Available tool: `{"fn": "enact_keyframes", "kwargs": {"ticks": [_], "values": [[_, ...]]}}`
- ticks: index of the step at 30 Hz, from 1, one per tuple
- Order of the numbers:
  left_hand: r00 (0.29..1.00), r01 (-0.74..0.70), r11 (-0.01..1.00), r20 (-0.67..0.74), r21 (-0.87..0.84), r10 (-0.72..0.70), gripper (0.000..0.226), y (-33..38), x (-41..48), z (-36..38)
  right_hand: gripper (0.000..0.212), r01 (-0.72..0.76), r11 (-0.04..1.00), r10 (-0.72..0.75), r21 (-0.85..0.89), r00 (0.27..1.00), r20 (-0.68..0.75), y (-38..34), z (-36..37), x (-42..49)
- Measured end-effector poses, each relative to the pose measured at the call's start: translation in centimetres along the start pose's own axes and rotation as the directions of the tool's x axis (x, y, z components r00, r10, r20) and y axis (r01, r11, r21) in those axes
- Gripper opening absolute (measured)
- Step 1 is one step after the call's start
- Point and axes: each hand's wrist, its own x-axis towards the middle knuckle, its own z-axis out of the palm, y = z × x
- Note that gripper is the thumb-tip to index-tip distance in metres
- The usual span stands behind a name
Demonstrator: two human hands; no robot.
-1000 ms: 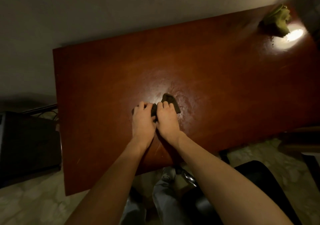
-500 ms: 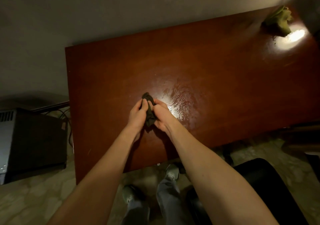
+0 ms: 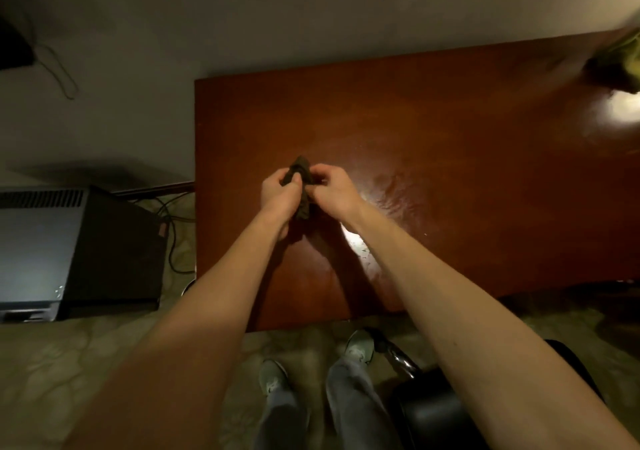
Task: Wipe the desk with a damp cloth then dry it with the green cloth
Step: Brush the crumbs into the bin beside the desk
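Damp cloth [image 3: 300, 186] is up off the tabletop [image 3: 450, 179] now, bunched between left hand [image 3: 277, 190] and right hand [image 3: 334, 190], fingers pinching it; wiping looks paused. Green cloth [image 3: 623, 58] waits at the far right corner.

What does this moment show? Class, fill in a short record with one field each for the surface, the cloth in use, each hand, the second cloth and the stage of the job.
surface: reddish wooden desk, with shiny wet streaks right of the hands
cloth in use: dark cloth, bunched and lifted off the desk
left hand: gripping the dark cloth
right hand: pinching the same cloth
second cloth: green cloth, far right corner of the desk, untouched
stage: damp wiping under way; drying not yet begun
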Motion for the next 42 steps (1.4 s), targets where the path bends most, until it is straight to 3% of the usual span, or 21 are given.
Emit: {"fn": "enact_keyframes", "kwargs": {"ticks": [2,4,9,13,15,18,20,22,26,30,31,33,37,40,42], "values": [[0.999,0.011,1.0,-0.052,-0.003,-0.011,0.029,-1.1,0.1,-2.1,0.026,0.089,0.966,-0.104,-0.244,0.993,-0.05,-0.7,2.5,-0.7],[0.996,0.008,1.0,-0.084,-0.002,-0.008,0.028,-2.8,0.1,-4.3,0.023,0.127,0.94,-0.156,-0.317,0.985,-0.067,-1.0,5.4,-1.7],[0.993,0.026,0.999,-0.117,-0.03,-0.029,0.032,-7.7,0.3,-11.2,0.021,0.15,0.941,-0.158,-0.305,0.987,-0.004,0.1,13.6,-3.5],[0.996,0.04,0.998,-0.079,-0.053,-0.044,0.032,-10.3,-0.5,-14.4,0.025,0.104,0.973,-0.127,-0.204,0.986,-0.106,1.3,17.6,-5.8],[0.998,0.057,0.997,-0.033,-0.052,-0.059,0.027,-10.4,-0.9,-14.0,0.029,0.101,0.981,-0.128,-0.166,0.978,-0.163,2.1,17.3,-6.9],[0.989,0.144,0.986,0.052,-0.081,-0.14,0.017,-9.5,-1.0,-11.9,0.046,0.095,0.981,-0.106,-0.168,0.993,-0.058,3.2,14.4,-7.7],[0.971,0.202,0.965,0.162,-0.167,-0.175,0.014,-7.9,-1.8,-9.5,0.058,0.122,0.952,-0.13,-0.28,0.992,-0.008,3.6,10.9,-7.7],[0.934,0.285,0.931,0.284,-0.228,-0.216,0.02,-6.2,-3.1,-6.5,0.066,0.147,0.89,-0.166,-0.432,0.986,-0.007,3.7,6.8,-7.8],[0.778,0.475,0.798,0.601,-0.37,-0.185,0.031,-3.8,-5.7,0.3,0.053,0.157,0.755,-0.282,-0.637,0.954,-0.099,4.5,-1.8,-9.4],[0.633,0.462,0.849,0.766,-0.257,-0.112,0.033,-2.1,-7.7,6.7,0.051,-0.008,0.83,-0.284,-0.558,0.855,-0.434,6.9,-8.7,-11.9],[0.641,0.426,0.875,0.759,-0.231,-0.111,0.03,-2.0,-7.9,8.0,0.05,-0.069,0.837,-0.268,-0.543,0.814,-0.516,7.4,-10.2,-12.2],[0.742,0.273,0.948,0.663,-0.163,-0.1,0.02,-2.3,-7.9,9.9,0.05,-0.182,0.845,-0.194,-0.503,0.772,-0.606,8.5,-12.9,-12.2],[0.922,-0.115,0.99,0.379,0.076,0.077,0.016,-5.3,-5.5,9.3,0.059,-0.284,0.812,-0.002,-0.51,0.872,-0.489,10.4,-15.4,-11.6],[0.977,-0.173,0.977,0.148,0.123,0.155,0.017,-6.6,-3.4,6.7,0.067,-0.252,0.774,-0.01,-0.58,0.912,-0.409,11.7,-14.5,-10.8],[0.982,-0.183,0.973,0.07,0.138,0.174,0.019,-7.2,-1.9,4.8,0.067,-0.222,0.764,-0.029,-0.605,0.926,-0.377,12.1,-13.4,-10.3]]}}
